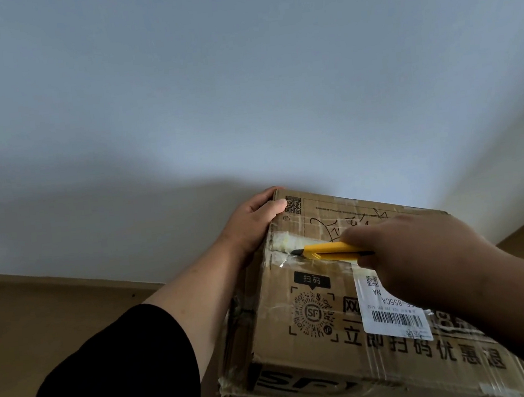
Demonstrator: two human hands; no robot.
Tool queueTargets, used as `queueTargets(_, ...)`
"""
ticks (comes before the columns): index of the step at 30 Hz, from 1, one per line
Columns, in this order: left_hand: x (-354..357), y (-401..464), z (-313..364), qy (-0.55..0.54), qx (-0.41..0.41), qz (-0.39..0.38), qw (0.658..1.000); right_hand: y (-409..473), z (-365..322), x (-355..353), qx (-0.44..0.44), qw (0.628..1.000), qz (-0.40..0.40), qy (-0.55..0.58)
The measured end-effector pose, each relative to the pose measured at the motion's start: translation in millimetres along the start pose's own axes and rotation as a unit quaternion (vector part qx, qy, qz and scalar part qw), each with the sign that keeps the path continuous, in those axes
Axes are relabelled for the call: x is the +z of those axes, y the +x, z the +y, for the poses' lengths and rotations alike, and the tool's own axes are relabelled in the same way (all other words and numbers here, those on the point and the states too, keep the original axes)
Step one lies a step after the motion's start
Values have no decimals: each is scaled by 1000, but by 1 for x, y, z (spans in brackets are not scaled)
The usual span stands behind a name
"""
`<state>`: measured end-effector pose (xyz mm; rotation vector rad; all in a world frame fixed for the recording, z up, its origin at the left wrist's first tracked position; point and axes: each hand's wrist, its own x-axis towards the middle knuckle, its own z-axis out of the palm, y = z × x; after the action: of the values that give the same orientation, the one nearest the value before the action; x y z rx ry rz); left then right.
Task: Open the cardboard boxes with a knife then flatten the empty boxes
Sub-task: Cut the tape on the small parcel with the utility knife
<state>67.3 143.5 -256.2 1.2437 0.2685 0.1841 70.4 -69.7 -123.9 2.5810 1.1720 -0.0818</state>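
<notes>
Head camera shows one cardboard box (348, 325) lying on a brown surface (57, 323) against a white wall (242, 87). One left hand (252, 222) grips its far left corner, fingers curled over the edge. One right hand (421, 252) holds one yellow knife (331, 251), fingers closed around it, blade tip at the taped seam. One white label (391, 304) sits on top.

dim, bluish light; broad soft shadow on wall (92, 200); edges bow.
</notes>
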Motion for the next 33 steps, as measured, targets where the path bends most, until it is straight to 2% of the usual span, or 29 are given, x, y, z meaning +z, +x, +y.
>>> queueTargets(5,1,-1,2,6,5,-1,1000,-1,3,4,6,1000,-2,13)
queueTargets(11,0,-3,8,62,6,-8,998,-8,12,6,16,1000,-17,15)
queueTargets(22,-1,-4,16,145,-31,7,989,-30,39,11,39,998,-41,13)
queueTargets(25,5,-8,27,213,-42,20,976,-30,40,11,38,998,-40,6)
queueTargets(27,12,-9,38,336,-40,11,941,-29,40,10,33,999,-40,4)
queueTargets(30,33,-13,56,567,21,-10,823,-28,41,11,30,999,-35,8)
queueTargets(32,56,-22,61,648,79,-58,755,-28,42,12,32,999,-34,10)
queueTargets(33,67,-29,59,666,96,-93,734,-29,43,13,33,999,-33,12)
